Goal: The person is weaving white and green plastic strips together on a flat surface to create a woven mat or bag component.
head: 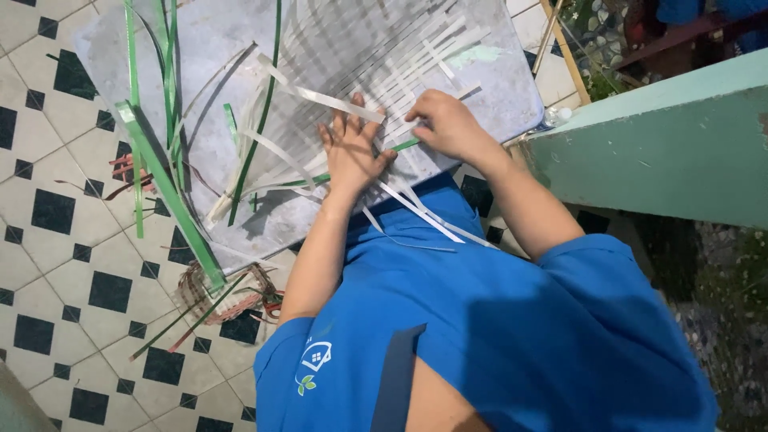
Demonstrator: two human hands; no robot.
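Checkered black-and-white floor tiles (56, 264) under a grey board (208, 48). Blue shirt (496, 320) fills the near frame. Left hand (352, 152) lies flat, fingers spread wide, pressing white strips (400, 76) of the woven mat. Right hand (448, 124) is curled, pinching one strip; fingertips hidden. Green strips (164, 184) lie left, well apart. Mat's far edge is cut off.

Premises appear to be a home veranda or courtyard used as an informal craft workspace: a floor of white tiles with black diamonds (56, 240), a grey work board (216, 48) strewn with green and white weaving strips (168, 192), a green-painted low wall (672, 152), and pebbled ground (720, 304) beyond.
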